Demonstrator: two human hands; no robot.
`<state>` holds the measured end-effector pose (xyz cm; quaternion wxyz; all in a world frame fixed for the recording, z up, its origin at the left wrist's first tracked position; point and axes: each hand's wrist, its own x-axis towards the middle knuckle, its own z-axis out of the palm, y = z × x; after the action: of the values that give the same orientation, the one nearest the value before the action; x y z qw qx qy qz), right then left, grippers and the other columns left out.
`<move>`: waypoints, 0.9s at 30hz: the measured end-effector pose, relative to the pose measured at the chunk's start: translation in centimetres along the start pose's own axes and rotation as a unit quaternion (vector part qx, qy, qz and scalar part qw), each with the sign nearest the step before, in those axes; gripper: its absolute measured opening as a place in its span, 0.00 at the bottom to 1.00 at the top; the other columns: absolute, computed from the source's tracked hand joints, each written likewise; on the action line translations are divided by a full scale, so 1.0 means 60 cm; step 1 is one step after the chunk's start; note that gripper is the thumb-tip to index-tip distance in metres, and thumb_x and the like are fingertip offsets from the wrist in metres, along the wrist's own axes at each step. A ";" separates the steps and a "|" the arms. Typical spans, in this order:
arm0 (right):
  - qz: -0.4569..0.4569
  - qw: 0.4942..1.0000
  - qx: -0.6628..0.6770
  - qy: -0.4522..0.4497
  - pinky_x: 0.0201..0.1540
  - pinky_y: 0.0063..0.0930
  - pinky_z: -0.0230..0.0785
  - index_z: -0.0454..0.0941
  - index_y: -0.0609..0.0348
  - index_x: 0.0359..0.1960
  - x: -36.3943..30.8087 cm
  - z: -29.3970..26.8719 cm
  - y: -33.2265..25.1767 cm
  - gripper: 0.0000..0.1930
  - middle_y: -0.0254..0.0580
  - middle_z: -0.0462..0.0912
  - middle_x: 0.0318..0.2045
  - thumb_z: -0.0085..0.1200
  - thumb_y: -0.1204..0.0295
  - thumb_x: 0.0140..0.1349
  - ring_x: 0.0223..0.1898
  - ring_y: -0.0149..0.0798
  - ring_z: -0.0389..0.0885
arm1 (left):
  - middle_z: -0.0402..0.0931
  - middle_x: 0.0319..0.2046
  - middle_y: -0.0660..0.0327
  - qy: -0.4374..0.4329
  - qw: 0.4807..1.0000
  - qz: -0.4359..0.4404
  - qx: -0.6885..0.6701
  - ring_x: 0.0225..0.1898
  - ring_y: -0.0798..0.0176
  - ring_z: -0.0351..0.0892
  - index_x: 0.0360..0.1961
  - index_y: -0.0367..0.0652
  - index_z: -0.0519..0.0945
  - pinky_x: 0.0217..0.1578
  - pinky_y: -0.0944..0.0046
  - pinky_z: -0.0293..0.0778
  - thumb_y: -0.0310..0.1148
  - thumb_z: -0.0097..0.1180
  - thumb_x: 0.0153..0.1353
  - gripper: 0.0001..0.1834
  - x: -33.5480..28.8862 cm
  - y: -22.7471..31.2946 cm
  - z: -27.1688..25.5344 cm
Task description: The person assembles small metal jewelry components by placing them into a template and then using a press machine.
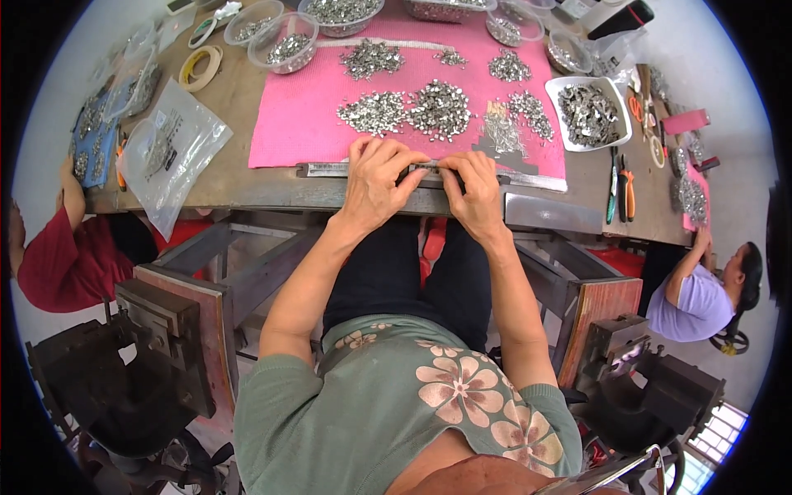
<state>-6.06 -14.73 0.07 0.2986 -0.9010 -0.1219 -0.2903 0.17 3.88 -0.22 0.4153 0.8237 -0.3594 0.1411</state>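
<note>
At the front edge of the bench, my left hand (379, 177) has its thumb and fingers pinched together. Close beside it, my right hand (476, 190) is closed in the same way. Something small and dark shows between the fingertips, too hidden to name. Both hands rest along a narrow metal bar (326, 170) that lies across the front of a pink mat (285, 124). Just beyond the fingers are heaps of small shiny metal pieces (439, 110), with another heap (371, 113) to the left. Thin pale metal strips (502, 132) lie beyond my right hand.
A white dish (587, 114) of metal parts stands right of the mat, near orange-handled pliers (629, 194). Clear plastic tubs (283, 43) line the back. A plastic bag (175, 148) and tape roll (200, 68) lie left. Co-workers sit left (66, 260) and right (693, 297).
</note>
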 end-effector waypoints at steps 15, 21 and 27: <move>0.031 0.999 -0.013 -0.007 0.45 0.38 0.65 0.81 0.61 0.41 0.007 -0.013 0.005 0.08 0.42 0.80 0.35 0.58 0.81 0.61 0.39 0.46 0.77 | 0.79 0.33 0.66 0.029 0.999 0.008 0.039 0.39 0.61 0.76 0.40 0.48 0.86 0.54 0.54 0.60 0.39 0.70 0.57 0.12 -0.002 -0.004 0.012; 0.040 0.998 -0.046 -0.007 0.45 0.39 0.69 0.85 0.59 0.41 0.036 -0.024 0.043 0.08 0.45 0.81 0.35 0.59 0.79 0.62 0.39 0.48 0.78 | 0.82 0.36 0.67 -0.016 0.997 -0.071 0.012 0.42 0.63 0.78 0.44 0.47 0.87 0.59 0.51 0.58 0.40 0.65 0.63 0.12 0.010 0.006 0.006; 0.043 0.996 -0.063 -0.056 0.42 0.42 0.69 0.84 0.57 0.41 0.061 -0.013 0.056 0.07 0.46 0.76 0.31 0.60 0.77 0.61 0.37 0.49 0.76 | 0.78 0.58 0.60 -0.025 0.994 0.033 0.104 0.66 0.47 0.67 0.57 0.45 0.82 0.65 0.21 0.46 0.40 0.59 0.69 0.19 0.052 0.007 0.034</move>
<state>-2.19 -17.69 1.21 0.2462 -0.9372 -0.0816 -0.2331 1.97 0.62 0.41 0.3137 0.8532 -0.3801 0.1709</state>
